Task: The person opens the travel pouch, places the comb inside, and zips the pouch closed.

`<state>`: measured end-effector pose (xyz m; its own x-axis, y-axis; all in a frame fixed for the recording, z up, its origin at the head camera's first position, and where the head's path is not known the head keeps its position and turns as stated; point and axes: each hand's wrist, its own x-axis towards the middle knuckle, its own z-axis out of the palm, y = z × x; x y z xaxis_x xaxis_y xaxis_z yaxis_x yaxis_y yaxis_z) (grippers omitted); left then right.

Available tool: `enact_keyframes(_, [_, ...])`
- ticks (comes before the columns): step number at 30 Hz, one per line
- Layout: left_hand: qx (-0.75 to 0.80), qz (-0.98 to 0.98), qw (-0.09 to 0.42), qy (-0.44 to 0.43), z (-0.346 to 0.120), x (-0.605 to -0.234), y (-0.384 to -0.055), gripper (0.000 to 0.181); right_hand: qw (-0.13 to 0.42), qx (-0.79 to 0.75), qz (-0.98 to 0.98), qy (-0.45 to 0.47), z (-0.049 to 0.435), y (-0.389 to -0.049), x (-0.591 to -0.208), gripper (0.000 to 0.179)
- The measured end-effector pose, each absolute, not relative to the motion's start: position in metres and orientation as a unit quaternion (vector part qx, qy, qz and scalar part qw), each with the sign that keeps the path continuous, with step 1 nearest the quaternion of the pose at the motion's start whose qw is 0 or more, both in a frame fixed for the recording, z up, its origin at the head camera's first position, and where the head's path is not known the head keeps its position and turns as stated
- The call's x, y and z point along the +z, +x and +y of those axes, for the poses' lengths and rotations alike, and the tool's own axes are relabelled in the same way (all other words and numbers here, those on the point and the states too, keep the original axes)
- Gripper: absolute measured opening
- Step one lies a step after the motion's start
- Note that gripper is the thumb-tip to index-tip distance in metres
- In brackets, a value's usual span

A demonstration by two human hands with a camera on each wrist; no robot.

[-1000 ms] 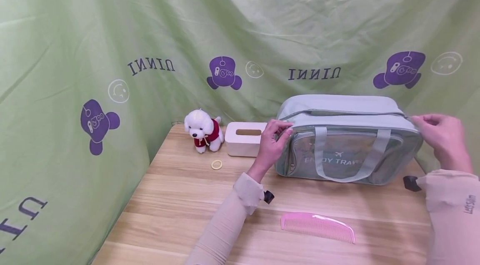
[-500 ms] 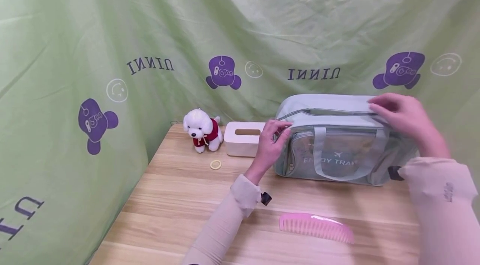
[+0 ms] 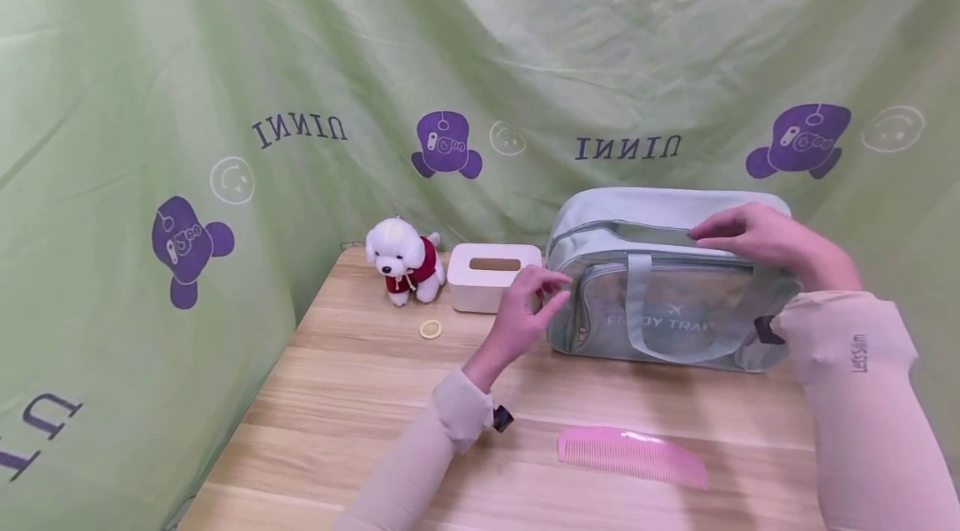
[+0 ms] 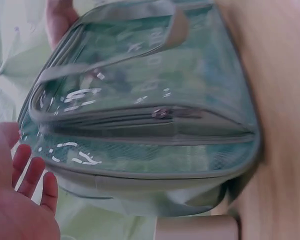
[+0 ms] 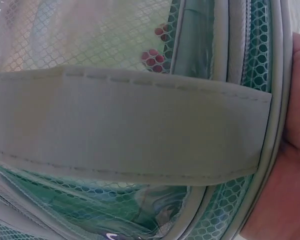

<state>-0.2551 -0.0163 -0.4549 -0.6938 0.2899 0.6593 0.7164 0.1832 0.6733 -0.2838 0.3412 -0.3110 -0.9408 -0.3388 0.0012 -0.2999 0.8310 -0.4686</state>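
Note:
A mint-green travel bag with clear panels and a pale strap handle stands upright at the right of the table. Its top zip gapes on the left side. My right hand pinches the edge of that gap, thumb and fingertips close together; in the right wrist view the handle strap crosses in front and the fingers are mostly hidden. Just off the bag's left corner, my left hand hovers with loosely bent fingers and nothing in it. Its fingers show beside the bag in the left wrist view.
On the wooden table, a pink comb lies in front of the bag. A white tissue box stands left of the bag, beside a white plush dog in red. A cream ring lies nearby. Green curtain hangs behind.
My right hand has moved left from the bag's right end to the middle of its top opening. My left hand has let go of the left corner and drawn back slightly.

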Motion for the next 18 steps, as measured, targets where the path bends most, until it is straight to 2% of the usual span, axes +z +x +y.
enact_keyframes(3, [-0.521, -0.761, 0.135, -0.362, -0.019, -0.461, -0.242, 0.020, 0.037, -0.222, 0.960, -0.169, 0.340, -0.284, -0.313, 0.042])
enact_keyframes(10, [-0.427, -0.811, -0.019, -0.399, -0.011, -0.482, -0.213, 0.037, 0.035, -0.214, 0.960, -0.176, 0.339, -0.282, -0.314, 0.060])
enact_keyframes(18, [-0.335, -0.833, -0.121, -0.424, -0.006, -0.522, -0.196, 0.050, 0.034, -0.224, 0.959, -0.171, 0.340, -0.281, -0.314, 0.078])
